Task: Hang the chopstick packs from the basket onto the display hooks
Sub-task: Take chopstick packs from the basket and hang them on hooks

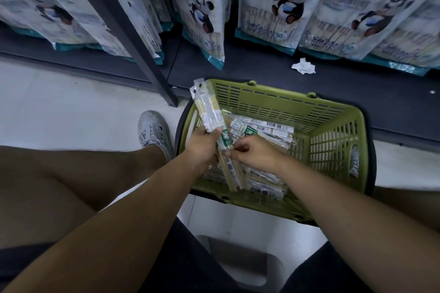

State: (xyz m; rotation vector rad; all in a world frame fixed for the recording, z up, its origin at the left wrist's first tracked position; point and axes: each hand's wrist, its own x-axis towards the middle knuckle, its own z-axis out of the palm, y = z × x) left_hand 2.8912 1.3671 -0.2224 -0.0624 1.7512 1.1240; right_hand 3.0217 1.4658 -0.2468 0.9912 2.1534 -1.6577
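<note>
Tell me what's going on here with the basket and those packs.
A person is gathering chopstick packs out of a green basket on the floor. The left hand grips a bundle of them above the basket's left edge, and the right hand pinches a green-labelled pack against that bundle. More loose packs lie in the basket. Panda bags hang behind it; nothing from the bundle is hung yet.

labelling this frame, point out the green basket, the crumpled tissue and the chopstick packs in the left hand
green basket (273, 100), head view, slotted far wall
crumpled tissue (303, 67), head view, middle of the wad
held chopstick packs (209, 108), head view, upper part of the bundle
</note>
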